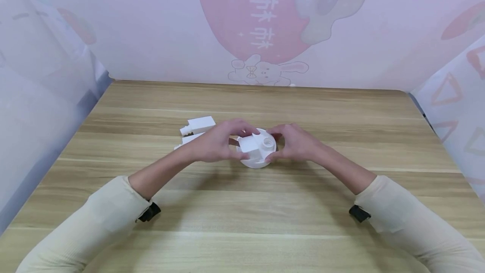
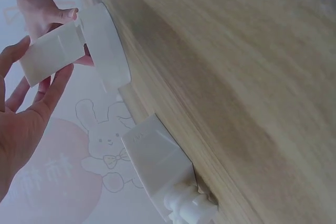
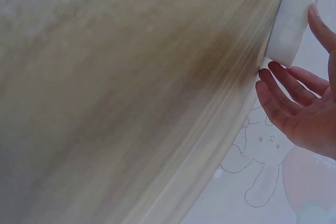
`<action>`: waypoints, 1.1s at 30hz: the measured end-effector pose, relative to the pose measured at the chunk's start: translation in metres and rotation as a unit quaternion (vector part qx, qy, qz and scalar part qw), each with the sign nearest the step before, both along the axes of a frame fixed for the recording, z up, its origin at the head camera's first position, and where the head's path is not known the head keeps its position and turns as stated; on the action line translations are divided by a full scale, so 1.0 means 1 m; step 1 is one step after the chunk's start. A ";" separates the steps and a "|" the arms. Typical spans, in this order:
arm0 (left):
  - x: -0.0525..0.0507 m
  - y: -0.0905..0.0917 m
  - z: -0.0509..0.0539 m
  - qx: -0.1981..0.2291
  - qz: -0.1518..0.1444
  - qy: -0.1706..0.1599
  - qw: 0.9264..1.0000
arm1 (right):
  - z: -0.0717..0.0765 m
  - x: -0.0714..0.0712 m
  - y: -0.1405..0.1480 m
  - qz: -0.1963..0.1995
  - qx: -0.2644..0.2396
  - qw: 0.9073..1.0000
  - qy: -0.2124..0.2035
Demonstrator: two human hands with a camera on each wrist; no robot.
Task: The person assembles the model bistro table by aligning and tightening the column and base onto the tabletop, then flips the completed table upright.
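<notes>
A round white base (image 1: pixel 257 164) lies on the wooden table, with a raised ring on its right part. The left hand (image 1: pixel 217 142) pinches a white rectangular block (image 1: pixel 249 144) between thumb and fingers at the base's left part; in the left wrist view this block (image 2: pixel 52 53) meets the round base (image 2: pixel 107 48). From the right, the right hand (image 1: pixel 297 142) holds the base's edge between thumb and fingers. The right wrist view shows the thumb of that hand (image 3: pixel 310 108) against the side of the base (image 3: pixel 289 22).
Two white blocks with threaded-looking ends lie left of the base, the farther one (image 1: pixel 202 124) and the nearer one (image 1: pixel 192 137), which is partly behind the left hand. A printed curtain (image 1: pixel 159 24) stands behind the table (image 1: pixel 242 214), with more cloth at both sides.
</notes>
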State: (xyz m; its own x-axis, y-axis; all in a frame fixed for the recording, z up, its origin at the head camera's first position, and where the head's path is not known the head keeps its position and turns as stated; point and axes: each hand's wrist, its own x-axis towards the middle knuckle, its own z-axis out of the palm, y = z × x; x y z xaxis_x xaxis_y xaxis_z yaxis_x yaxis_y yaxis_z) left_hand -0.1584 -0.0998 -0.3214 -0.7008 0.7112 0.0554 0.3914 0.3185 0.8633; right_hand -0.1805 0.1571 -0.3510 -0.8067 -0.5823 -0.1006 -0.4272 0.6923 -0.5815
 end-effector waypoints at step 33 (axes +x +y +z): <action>-0.007 0.006 -0.002 0.015 0.072 -0.026 0.997 | 0.002 -0.004 0.003 0.043 -0.014 0.999 0.006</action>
State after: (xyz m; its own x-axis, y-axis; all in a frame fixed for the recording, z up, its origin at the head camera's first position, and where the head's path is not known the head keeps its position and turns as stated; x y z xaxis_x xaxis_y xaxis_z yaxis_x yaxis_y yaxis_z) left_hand -0.1652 -0.0935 -0.3231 -0.7976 0.6022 0.0356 0.2975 0.3413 0.8916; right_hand -0.1850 0.1606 -0.3490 -0.7551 -0.6516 -0.0733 -0.4914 0.6364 -0.5946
